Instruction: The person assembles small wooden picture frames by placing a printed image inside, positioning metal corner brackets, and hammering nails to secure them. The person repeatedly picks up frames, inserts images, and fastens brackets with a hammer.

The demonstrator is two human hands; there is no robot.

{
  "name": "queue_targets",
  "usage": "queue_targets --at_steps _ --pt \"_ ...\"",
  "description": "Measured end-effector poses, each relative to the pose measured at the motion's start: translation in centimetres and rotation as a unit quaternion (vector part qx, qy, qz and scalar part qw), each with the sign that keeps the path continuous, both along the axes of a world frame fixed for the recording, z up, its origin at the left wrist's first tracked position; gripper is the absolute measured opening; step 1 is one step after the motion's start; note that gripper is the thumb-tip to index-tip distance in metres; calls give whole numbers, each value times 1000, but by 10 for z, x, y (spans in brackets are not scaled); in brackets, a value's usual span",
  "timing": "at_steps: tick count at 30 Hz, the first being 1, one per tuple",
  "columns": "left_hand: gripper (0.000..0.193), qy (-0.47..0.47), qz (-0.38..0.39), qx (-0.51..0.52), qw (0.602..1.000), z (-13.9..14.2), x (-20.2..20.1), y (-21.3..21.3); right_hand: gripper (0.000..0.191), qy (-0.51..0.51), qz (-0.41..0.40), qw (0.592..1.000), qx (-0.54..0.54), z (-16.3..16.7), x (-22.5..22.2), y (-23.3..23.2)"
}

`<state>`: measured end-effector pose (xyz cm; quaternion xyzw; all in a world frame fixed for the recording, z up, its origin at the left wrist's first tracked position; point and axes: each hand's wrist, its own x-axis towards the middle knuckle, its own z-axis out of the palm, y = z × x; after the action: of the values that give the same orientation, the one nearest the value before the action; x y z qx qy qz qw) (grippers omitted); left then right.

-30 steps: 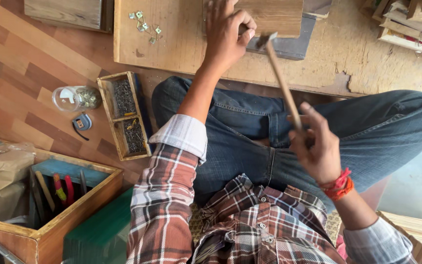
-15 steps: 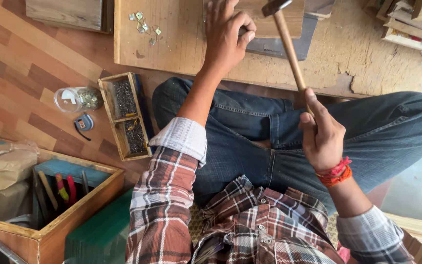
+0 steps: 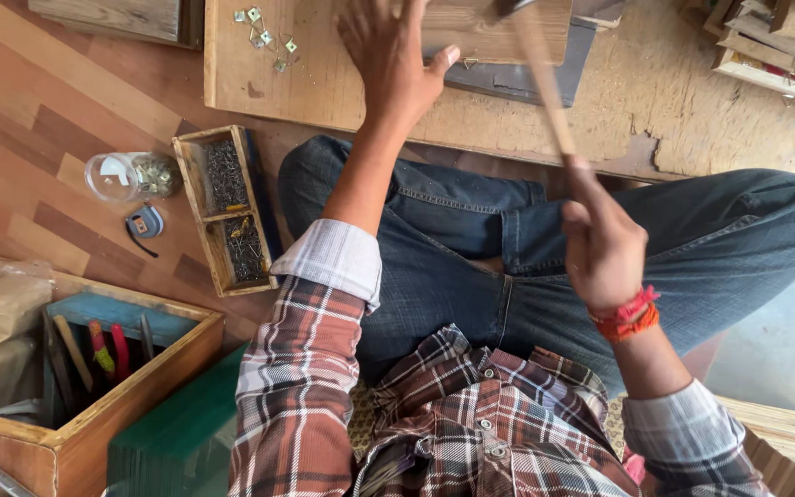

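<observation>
Wooden flooring carries a pale plywood work board (image 3: 324, 83), my landmark. On it, my left hand (image 3: 388, 55) presses flat, fingers spread, pinning a small wooden frame piece (image 3: 489, 28). My right hand (image 3: 600, 244), nearer me, clenches a wooden-handled hammer (image 3: 540, 78), its head over that piece.
</observation>
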<state>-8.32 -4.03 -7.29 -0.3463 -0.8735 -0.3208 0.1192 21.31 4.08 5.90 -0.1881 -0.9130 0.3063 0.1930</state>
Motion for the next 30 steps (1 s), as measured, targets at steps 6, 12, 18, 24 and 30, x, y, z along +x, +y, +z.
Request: queue_targets --at_steps 6,12,18,24,30 --pt "75 -85 0 17 996 1 5 -5 37 28 9 998 61 -1 0 0" --pt "76 -78 14 11 997 -7 5 -4 50 -139 35 987 69 -10 0 4" --pt "73 -47 4 44 998 -12 5 -4 39 86 -95 992 18 -28 6 -6" --pt "65 -45 -18 78 996 3 5 -10 37 60 -5 996 67 -43 13 -9" --pt "63 -79 -20 87 993 19 12 -7 52 -232 -24 972 42 -43 6 -13"
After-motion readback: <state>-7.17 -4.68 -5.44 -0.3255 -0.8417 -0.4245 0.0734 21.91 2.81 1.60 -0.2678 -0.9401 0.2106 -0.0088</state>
